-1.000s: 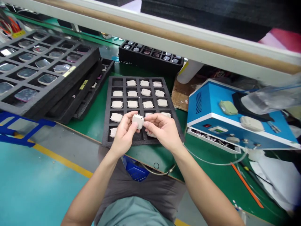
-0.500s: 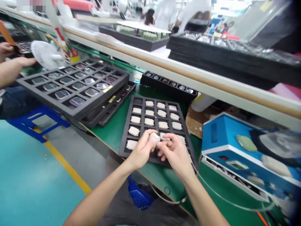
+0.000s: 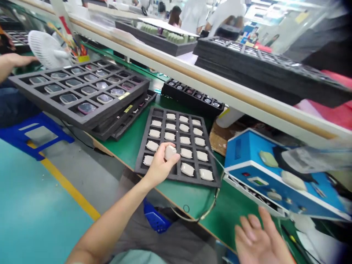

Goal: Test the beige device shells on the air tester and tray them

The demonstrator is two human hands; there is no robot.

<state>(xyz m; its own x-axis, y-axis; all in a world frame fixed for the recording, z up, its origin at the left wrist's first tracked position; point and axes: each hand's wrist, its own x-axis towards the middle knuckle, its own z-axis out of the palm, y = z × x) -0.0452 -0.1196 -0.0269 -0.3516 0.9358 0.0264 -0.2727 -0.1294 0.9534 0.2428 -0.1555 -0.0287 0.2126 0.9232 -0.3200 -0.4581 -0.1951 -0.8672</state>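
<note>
My left hand (image 3: 162, 161) is closed on a cream-coloured watch case (image 3: 170, 152), a small rounded square block, pinched between thumb and fingers. It hovers over the front part of a black foam tray (image 3: 213, 179), whose pockets hold several similar cream watch cases (image 3: 187, 169). One pocket at the tray's far left corner holds none. At the lower right, away from the tray, my right hand (image 3: 255, 234) is palm up, fingers apart and partly bent, with nothing visible in it. It is nearest to the blue machine (image 3: 239, 154) and the green table top (image 3: 214, 216).
To the left, stacked black trays (image 3: 90, 123) hold glassy watch-like pieces. A white fan (image 3: 45, 51) stands behind them. A shelf rail (image 3: 209, 77) crosses above the table. A cable (image 3: 203, 219) loops near the front edge. Another person's hand (image 3: 20, 59) shows at far left.
My right hand has left the watch case and moved down and right toward the blue machine. My left hand still holds the case over the tray. The view has shifted slightly.
</note>
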